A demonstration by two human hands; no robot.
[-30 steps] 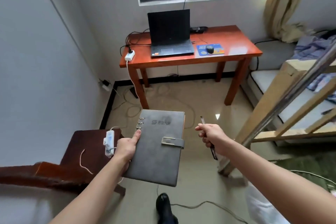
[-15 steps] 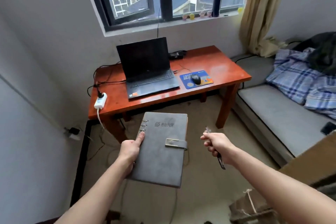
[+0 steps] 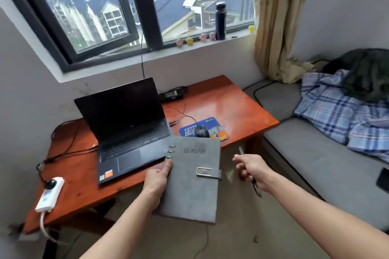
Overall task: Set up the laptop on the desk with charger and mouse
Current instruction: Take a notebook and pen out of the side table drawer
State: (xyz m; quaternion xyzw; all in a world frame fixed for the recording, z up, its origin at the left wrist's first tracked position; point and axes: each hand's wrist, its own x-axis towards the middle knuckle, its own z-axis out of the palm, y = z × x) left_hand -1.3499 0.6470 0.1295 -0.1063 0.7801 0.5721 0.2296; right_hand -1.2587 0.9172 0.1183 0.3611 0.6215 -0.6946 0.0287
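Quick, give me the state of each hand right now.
Left hand: closed on the grey notebook, thumb on its cover.
Right hand: closed around a pen.

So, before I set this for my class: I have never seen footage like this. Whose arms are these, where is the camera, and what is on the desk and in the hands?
There is no machine here. The camera sits on a person's head, looking forward and down, so the two arms are that person's own. The left hand grips a grey ring-bound notebook; the right hand holds a pen. On the orange wooden desk stand an open laptop with a dark screen, a mouse on a blue mouse pad, a black charger brick near the wall, and a white power strip at the left edge.
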